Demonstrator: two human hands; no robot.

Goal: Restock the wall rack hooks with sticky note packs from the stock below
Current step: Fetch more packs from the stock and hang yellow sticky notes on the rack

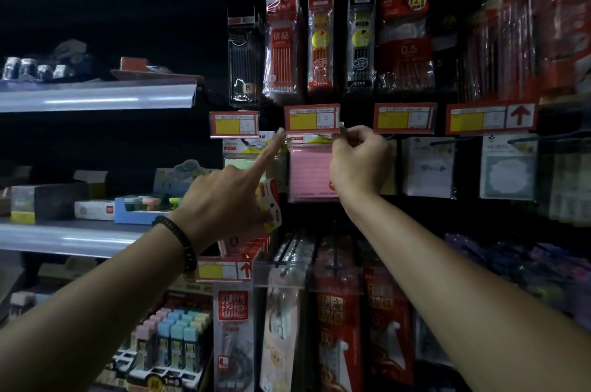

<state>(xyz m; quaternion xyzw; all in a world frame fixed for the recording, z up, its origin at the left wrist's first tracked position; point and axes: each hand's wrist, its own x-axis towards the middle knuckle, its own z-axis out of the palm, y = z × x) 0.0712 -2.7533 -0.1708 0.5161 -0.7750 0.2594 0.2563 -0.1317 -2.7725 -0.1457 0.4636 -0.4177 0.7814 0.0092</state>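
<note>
Here, mid-hang. The right hand point(358, 161) pinches the top strip of a pink sticky note pack point(308, 174) between thumb and curled fingers, just under the red-and-yellow price tag point(311, 118). The pack hangs upright with its header level with the hook. The hook's tip is hidden behind tag and knuckles, so I cannot tell whether the hole is threaded.

Left hand point(224, 196): forefinger straight, tip at the pack's top left corner by the tag's lower edge. The remaining fingers are curled, apparently clamped on a spare pack point(271, 199) tilted against the palm.

Judgement: the step in hand is seating the header on the hook.

Risks:
- The hole may miss the hook tip in this dim light. On release the pack would drop among the red packs point(335, 311) on the row below.
- The tag sits right over the hook, so an upward push could flip or dislodge it.
- Few fingers hold the spare pack while the forefinger works, and a stretch may loosen it.
- The thin plastic header could tear if pulled sideways against the wire.
</note>
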